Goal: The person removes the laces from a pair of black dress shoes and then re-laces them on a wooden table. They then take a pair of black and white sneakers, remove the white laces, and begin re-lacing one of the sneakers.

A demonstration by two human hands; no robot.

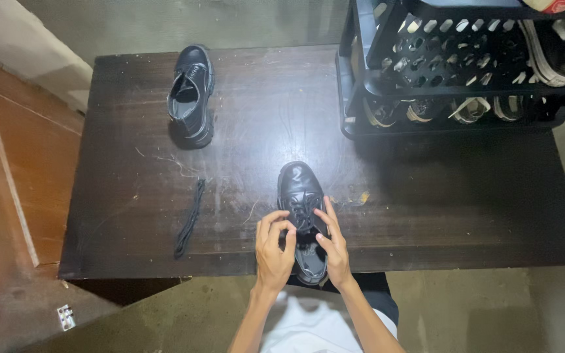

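Both hands are closest to the camera, at the near edge of the table. Between them sits a black shoe, with its toe pointing away from the person and its heel sticking out a little over the table's near edge. That could be a problem: if the hands tug hard on the lace, the shoe might slide back off the edge and drop into the person's lap. The thin lace could also slip out of the fingers, since it looks small and hard to pinch. The left hand touches the shoe's left side, and its fingers are curled in close at the lace part; it seems to pinch a bit of lace, but it is too small to tell for sure. The right hand is on the shoe's right side, with its fingers more stretched out and resting on the top of the shoe, near the tongue. Left of the shoe, well apart from it, a loose black shoelace lies on the table. Far beyond the shoe and to its left stands a second black shoe, open and with no lace. Beyond the shoe to its right stands a black plastic shoe rack with more shoes in it.
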